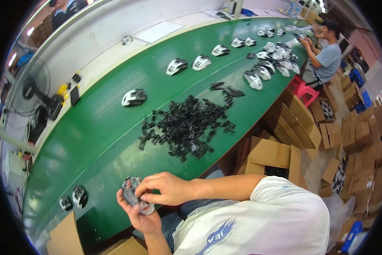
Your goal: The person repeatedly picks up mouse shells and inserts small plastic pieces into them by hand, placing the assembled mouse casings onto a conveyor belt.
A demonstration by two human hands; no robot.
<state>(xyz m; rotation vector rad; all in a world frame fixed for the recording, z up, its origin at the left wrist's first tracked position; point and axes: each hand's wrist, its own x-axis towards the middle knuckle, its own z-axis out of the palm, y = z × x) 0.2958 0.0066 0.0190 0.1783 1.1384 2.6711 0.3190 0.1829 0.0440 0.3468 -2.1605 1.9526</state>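
My left hand [139, 216] cradles a grey computer-mouse shell [135, 196] from below, close to my body at the near edge of the green belt [93, 140]. From the right, my right hand [165, 189] reaches over the shell, its fingers pinching at the top of it. A heap of small black plastic parts [186, 125] lies on the belt just beyond my hands. Several black-and-white mouse shells [177, 66] lie spaced out along the belt farther on.
Two more mouse shells [74, 199] lie on the belt at my left. A co-worker in a grey shirt [327, 57] sits at the far end with a cluster of shells [276, 59]. Open cardboard boxes [284, 153] crowd the floor on the right. A fan [31, 91] stands at left.
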